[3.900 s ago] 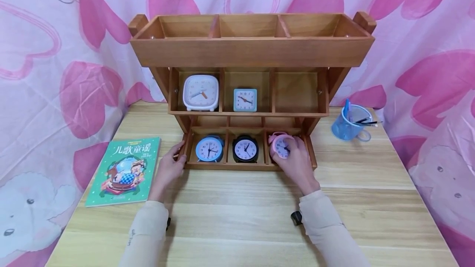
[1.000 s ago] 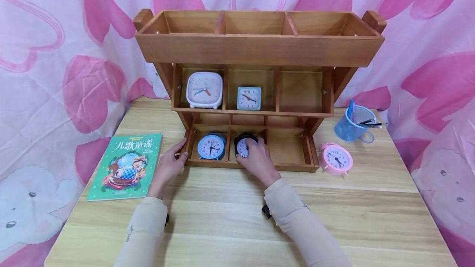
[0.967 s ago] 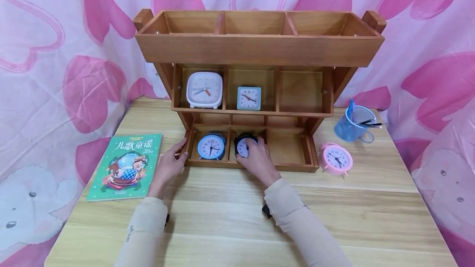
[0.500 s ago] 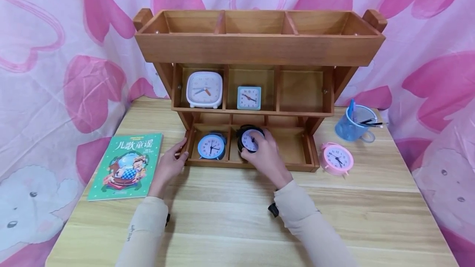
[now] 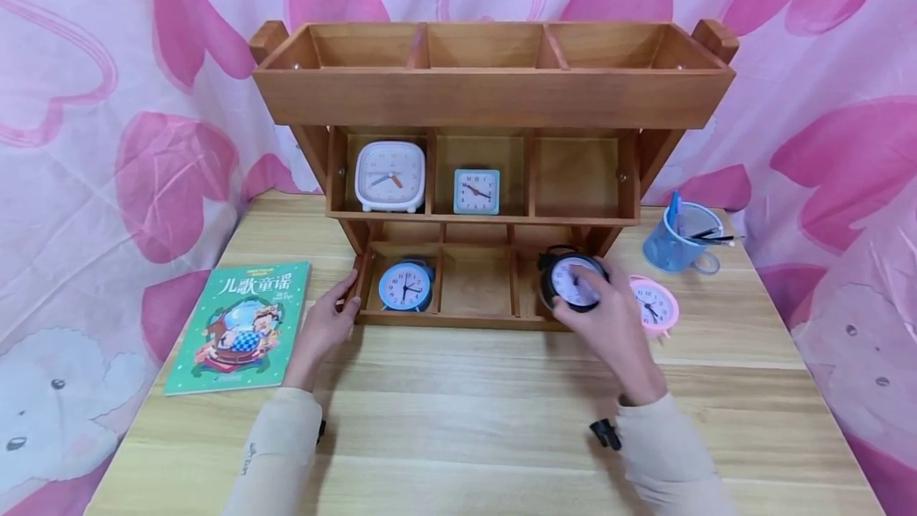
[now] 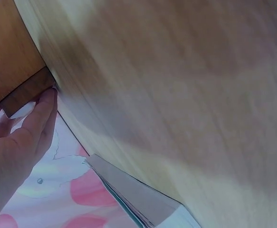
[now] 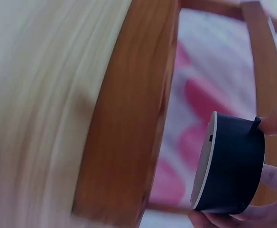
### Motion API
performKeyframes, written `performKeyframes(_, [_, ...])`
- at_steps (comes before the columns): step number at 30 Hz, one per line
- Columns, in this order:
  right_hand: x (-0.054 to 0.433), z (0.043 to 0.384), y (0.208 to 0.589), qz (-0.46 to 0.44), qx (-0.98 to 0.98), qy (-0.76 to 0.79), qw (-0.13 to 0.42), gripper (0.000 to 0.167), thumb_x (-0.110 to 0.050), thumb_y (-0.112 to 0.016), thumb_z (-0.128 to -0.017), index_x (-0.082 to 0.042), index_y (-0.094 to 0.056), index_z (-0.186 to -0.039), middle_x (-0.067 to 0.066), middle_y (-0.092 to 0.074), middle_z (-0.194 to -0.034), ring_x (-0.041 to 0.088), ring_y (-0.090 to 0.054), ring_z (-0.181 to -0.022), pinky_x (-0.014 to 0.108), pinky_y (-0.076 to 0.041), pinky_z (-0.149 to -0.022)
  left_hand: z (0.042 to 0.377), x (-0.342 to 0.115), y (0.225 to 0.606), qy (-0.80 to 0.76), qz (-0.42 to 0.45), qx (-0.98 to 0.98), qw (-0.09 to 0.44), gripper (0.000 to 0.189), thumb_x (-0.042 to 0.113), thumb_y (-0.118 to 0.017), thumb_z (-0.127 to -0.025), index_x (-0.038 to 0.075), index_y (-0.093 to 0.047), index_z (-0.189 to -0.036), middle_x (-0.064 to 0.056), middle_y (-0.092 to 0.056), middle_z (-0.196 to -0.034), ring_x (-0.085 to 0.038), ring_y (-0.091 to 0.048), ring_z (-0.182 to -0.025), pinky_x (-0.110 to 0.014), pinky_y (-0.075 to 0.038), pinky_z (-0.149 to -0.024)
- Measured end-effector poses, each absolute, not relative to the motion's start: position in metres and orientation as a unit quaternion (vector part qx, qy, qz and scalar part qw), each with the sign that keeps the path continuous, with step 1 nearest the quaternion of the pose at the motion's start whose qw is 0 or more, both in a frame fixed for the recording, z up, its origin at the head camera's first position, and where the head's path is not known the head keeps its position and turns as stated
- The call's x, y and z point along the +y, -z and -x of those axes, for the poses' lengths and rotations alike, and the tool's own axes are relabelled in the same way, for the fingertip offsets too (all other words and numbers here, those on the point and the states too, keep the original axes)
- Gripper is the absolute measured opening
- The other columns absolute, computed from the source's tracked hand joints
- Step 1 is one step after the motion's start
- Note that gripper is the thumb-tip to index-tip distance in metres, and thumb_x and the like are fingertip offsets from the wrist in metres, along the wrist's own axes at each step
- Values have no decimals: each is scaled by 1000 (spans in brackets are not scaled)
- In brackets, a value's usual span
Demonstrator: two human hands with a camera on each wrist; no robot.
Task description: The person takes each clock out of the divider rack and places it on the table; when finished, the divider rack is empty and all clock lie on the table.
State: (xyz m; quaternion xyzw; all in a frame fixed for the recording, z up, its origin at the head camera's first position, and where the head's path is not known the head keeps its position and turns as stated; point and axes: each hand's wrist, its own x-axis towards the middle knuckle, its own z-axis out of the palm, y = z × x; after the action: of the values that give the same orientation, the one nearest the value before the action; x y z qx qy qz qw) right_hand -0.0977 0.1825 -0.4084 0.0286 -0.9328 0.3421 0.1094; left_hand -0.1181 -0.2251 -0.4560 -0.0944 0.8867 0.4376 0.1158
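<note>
My right hand (image 5: pixel 614 325) grips a black alarm clock (image 5: pixel 564 282) in front of the lower right compartment of the wooden shelf (image 5: pixel 487 98). In the right wrist view, the fingers hold the black case (image 7: pixel 235 164) by its rim. My left hand (image 5: pixel 325 333) holds the lower left end of the shelf; the left wrist view has the fingers around the wooden corner (image 6: pixel 27 90). A blue alarm clock (image 5: pixel 405 287) stands in the lower left compartment. Partly behind my right hand, a pink alarm clock (image 5: pixel 655 305) stands on the table.
The middle tier carries a white clock (image 5: pixel 390 176) and a small square clock (image 5: pixel 476 191). A blue mesh pen cup (image 5: pixel 669 245) with pens stands at the right. On the left lies a green book (image 5: pixel 239 329). Pink heart-patterned cloth (image 5: pixel 179 185) surrounds the table.
The pink clock went from the lower right compartment to the table. My right hand then took the black clock from the middle compartment and moved it right. My left hand stays at the shelf end.
</note>
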Motion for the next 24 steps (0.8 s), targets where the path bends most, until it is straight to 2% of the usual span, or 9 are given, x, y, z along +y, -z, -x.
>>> performKeyframes(7, [259,88,415,49,-931,-334,139,50,-18,-78,-77,0,-65,-122,33,-45,-137,50,-48,-115,63,-43,-88,118,-225,455,-433,96,888,120,55,25,-43,-106,28,-25,-158,-21,-26,-160,-41,-47,-132,-47,-50,-96])
performKeyframes(11, [304,84,418,122,-933,-324,100,63,-27,-75,-84,5,-56,-134,35,-40,-141,52,-43,-119,68,-39,-93,118,-225,454,-428,95,890,124,55,26,-43,-106,29,-24,-158,-20,-24,-162,-42,-42,-137,-51,-47,-101])
performKeyframes(15, [340,85,427,178,-931,-309,79,68,-34,-71,-88,7,-50,-138,38,-34,-144,53,-35,-126,70,-34,-100,117,-225,454,-423,96,893,120,54,26,-43,-106,29,-25,-158,-19,-24,-162,-41,-41,-137,-51,-46,-101])
performKeyframes(18, [358,88,436,194,-932,-297,70,69,-36,-70,-89,9,-50,-137,41,-34,-142,54,-32,-128,71,-31,-102,117,-225,454,-424,95,892,120,54,26,-42,-107,29,-24,-158,-19,-24,-162,-41,-41,-137,-50,-47,-100])
performKeyframes(24, [375,92,455,194,-937,-288,23,72,-41,-67,-90,11,-50,-137,42,-38,-138,54,-36,-123,70,-34,-99,118,-225,454,-423,89,895,114,55,25,-42,-106,27,-25,-158,-20,-24,-161,-42,-40,-138,-52,-44,-103])
